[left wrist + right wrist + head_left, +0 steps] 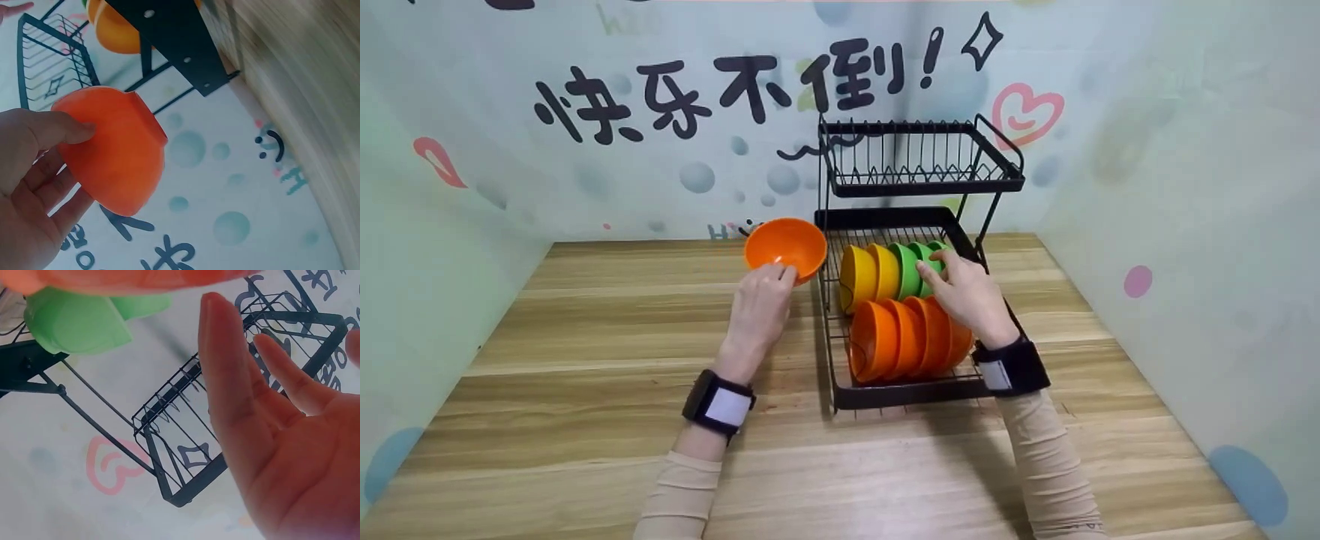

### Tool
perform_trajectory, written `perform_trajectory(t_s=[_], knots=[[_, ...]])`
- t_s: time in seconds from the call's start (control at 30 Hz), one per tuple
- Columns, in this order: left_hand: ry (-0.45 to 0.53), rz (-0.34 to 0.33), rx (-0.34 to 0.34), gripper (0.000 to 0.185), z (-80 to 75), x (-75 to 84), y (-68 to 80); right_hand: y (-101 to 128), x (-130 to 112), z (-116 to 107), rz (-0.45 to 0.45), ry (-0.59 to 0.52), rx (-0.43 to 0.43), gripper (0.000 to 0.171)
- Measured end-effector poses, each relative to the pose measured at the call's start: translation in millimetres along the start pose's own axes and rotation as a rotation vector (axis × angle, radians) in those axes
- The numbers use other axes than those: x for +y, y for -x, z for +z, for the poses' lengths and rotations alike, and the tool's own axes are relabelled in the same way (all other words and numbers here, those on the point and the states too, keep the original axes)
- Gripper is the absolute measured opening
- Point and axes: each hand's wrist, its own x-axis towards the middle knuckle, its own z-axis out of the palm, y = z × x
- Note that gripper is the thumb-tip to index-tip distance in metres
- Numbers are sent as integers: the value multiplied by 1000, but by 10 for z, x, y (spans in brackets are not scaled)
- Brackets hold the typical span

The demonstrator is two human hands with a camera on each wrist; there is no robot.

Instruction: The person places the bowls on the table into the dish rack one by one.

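My left hand (778, 277) grips an orange bowl (785, 247) by its near rim, tilted and held above the wooden table just left of a black two-tier dish rack (915, 394). In the left wrist view the thumb (62, 128) presses on the bowl's outside (121, 163). My right hand (943, 264) reaches over the rack's lower tier with straight fingers that touch the green bowls (909, 270). The right wrist view shows the palm and fingers (225, 382) spread flat, curled round nothing, with a green bowl (73, 323) beside them. Yellow bowls (861, 277) and several orange bowls (889, 339) stand on edge in the lower tier.
The rack's upper tier (922, 184) holds nothing that I can see. The wooden table (585, 360) is boxed in by printed walls at the left, back and right. Bare tabletop lies left of the rack and along the near edge.
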Motion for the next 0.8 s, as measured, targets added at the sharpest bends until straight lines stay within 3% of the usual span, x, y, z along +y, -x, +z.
perform_trajectory(t_s=[0.6,0.8], knots=[[30,167,56,11,-25,322,-40,27,-115,45,-2,-36,-31,48],[21,219,58,18,-35,404,-37,30,-133,48,-21,-51,-29,49]])
